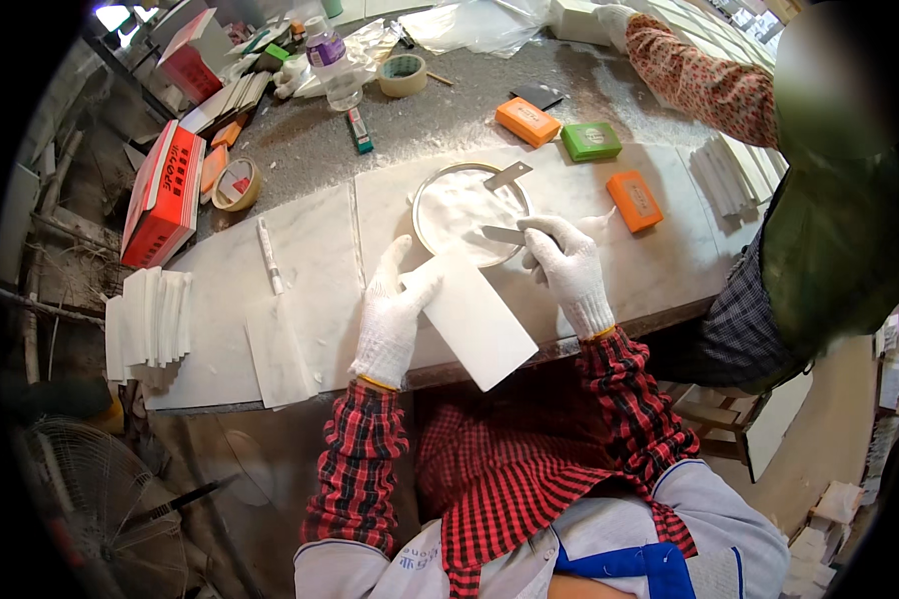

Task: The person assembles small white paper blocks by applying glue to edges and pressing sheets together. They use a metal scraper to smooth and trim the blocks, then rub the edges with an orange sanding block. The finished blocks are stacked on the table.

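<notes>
My left hand (391, 311), in a white knit glove, grips a white rectangular tile (479, 324) by its upper left part, tilted over the table's front edge. In my gloved right hand (569, 265) is a flat metal putty knife (503, 235), its blade pointing left over a round tin (417, 222). White paste (454, 208) fills much of the tin. A second metal blade (507, 176) with a small hole rests across the tin's far right rim. The tile's far end lies close to the tin's near rim; whether they touch I cannot tell.
Orange blocks (634, 201) and a green block (591, 141) lie right of the tin. Tile stacks (150, 317) stand at the left. A plastic bottle (335, 70), a tape roll (403, 75) and a red box (163, 195) sit farther back. A co-worker's sleeve (699, 85) reaches in at right.
</notes>
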The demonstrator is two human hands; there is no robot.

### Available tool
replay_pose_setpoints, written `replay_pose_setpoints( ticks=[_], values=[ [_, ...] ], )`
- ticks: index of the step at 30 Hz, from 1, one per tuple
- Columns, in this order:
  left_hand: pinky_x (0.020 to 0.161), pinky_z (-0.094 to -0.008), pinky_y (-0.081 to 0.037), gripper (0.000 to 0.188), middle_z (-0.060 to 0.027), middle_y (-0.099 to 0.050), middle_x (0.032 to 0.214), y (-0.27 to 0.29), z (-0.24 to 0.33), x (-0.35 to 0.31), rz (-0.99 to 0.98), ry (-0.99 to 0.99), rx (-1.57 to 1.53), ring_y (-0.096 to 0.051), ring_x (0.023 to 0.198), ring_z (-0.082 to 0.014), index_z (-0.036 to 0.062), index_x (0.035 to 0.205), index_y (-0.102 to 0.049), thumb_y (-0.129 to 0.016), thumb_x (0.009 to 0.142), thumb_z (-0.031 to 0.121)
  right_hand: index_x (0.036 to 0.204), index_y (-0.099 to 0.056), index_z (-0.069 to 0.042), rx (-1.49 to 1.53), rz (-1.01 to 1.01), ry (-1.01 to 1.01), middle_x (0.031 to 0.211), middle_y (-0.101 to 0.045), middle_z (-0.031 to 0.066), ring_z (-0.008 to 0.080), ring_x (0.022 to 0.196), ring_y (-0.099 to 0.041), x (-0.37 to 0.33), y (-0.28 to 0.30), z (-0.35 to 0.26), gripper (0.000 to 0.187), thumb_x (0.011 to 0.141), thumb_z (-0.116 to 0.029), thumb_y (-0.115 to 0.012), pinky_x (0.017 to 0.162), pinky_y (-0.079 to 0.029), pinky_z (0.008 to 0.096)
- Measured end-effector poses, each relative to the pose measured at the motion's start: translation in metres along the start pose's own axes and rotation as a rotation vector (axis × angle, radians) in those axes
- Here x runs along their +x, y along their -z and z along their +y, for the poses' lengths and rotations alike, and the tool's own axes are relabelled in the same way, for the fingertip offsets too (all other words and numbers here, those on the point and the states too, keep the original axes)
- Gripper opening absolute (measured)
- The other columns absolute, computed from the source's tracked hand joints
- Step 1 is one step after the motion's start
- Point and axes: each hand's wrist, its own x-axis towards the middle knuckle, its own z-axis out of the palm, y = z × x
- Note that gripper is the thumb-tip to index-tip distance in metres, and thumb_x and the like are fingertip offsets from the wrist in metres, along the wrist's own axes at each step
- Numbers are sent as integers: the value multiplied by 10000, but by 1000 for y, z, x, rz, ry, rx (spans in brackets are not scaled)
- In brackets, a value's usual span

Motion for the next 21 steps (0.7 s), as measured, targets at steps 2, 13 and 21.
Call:
replay_pose_setpoints(
  ticks=[2,13,21],
  values=[
    [886,-293,-551,702,-168,-683,1143,-1,19,4,-27,35,111,-674,1036,-179,-77,1537,-342,-662,932,82,1182,-707,7,82,-28,-33,762,-664,27,59,626,-571,-1,2,-8,279,1000,-175,-601,566,-460,217],
    [868,-332,-569,657,-212,-704,1149,-19,97,53,-157,-139,1012,-714,1006,-223,16,1479,-475,-699,884,181,1120,-718,11,-371,222,628,799,-718,147,144,660,-666,0,4,-13,208,923,-36,-670,633,-528,280],
    [917,-408,-533,638,-241,-710,1113,-45,123,57,-190,-292,1379,-706,1017,-367,61,1425,-536,-705,840,251,1040,-743,-32,-360,181,422,840,-734,156,251,742,-715,17,13,21,175,934,-131,-644,687,-548,348]
  ],
)
